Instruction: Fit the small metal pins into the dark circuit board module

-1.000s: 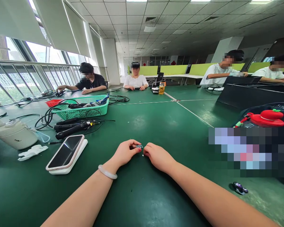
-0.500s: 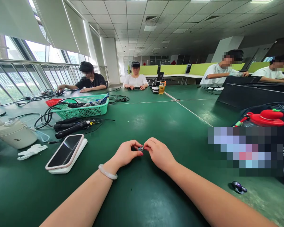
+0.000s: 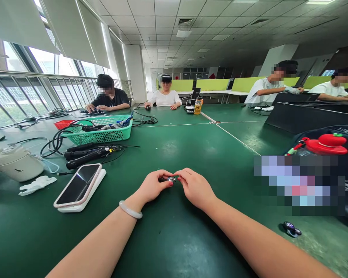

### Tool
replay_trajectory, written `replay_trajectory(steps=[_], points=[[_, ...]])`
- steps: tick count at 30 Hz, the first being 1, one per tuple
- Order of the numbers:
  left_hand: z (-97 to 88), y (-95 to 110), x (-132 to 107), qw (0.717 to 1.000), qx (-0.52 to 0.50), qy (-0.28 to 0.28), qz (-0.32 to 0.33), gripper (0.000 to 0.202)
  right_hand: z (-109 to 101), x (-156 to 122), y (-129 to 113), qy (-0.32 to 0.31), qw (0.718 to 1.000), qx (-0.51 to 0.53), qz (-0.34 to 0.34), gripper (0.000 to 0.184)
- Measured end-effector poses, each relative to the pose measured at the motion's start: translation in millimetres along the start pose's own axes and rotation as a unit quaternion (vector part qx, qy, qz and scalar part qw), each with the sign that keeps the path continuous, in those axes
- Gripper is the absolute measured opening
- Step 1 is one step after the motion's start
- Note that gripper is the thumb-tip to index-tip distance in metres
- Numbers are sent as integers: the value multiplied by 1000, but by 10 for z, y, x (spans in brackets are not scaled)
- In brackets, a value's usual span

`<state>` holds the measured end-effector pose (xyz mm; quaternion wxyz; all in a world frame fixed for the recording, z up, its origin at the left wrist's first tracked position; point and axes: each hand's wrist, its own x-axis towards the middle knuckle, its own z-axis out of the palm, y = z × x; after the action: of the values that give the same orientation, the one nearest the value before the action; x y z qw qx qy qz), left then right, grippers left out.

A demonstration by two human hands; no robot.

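A tiny dark and silver piece that looks like a small circuit board is held just above the green table. My left hand pinches it between thumb and forefinger, and a pale bangle circles that wrist. From the other side, my right hand has its fingers bent and pressed together, the tips at the board's right edge. The index fingertips of both hands meet or nearly meet above the piece. Its fine details are too small to read.
To the left lie a phone on a white box, a crumpled tissue, a cream pot, black cabled tools and a green basket. Dark earbuds and a red-lidded bottle are right. Several people sit around.
The board has turned so that its silver face shows more, and my right fingertips have shifted slightly upward along its edge. Across the table, two people have moved their hands.
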<state>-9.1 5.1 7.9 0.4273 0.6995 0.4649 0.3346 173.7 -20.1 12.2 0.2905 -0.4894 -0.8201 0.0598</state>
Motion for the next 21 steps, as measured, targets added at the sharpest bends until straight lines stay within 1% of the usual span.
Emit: replay_trajectory(steps=[4,7,10,12,15,17,19,21], points=[[-36,31,-3,999,-44,11,-12,30,18,2,14,-22,999,-2,32,24],[-32,66,-18,998,-51,3,-20,30,50,7,-1,-27,999,-15,23,22],[1,96,-33,996,-75,-11,-52,33,76,8,-21,-19,999,-38,11,23],[28,108,-42,988,-130,-22,-74,34,85,5,-33,-14,999,-50,6,23],[59,114,-60,964,-242,-40,-101,36,97,0,-57,-19,997,-72,-3,23],[78,119,-76,953,-275,-51,-114,38,110,-2,-75,-26,996,-90,-11,23],[96,131,-89,953,-268,-61,-125,37,126,-3,-88,-30,994,-104,-22,23],[101,147,-94,965,-220,-69,-125,33,139,-2,-91,-36,993,-109,-28,23]])
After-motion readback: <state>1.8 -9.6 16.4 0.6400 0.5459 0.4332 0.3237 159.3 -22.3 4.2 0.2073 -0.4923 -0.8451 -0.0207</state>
